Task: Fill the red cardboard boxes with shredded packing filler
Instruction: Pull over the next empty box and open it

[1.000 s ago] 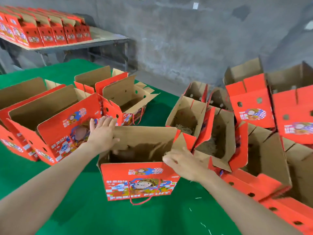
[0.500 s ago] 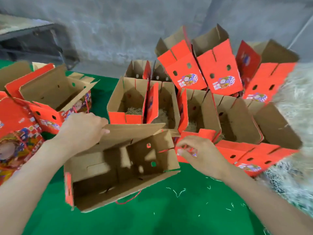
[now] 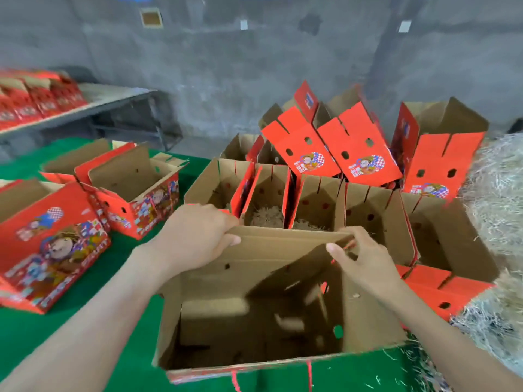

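While both hands work the near box (image 3: 254,321), they stay apart: left hand (image 3: 195,239) grips the left end of its far flap (image 3: 283,244), fingers curled over the edge, and right hand (image 3: 365,264) pinches the right end. Box sits mouth-up at 6 o'clock on the green tabletop (image 3: 70,321), brown cardboard showing inside. Row of open boxes (image 3: 317,199) just behind at 12 o'clock, two with some shredded filler (image 3: 266,217) at the bottom. Filler pile (image 3: 498,193) at 3 o'clock. More red boxes (image 3: 51,241) at 9 o'clock.
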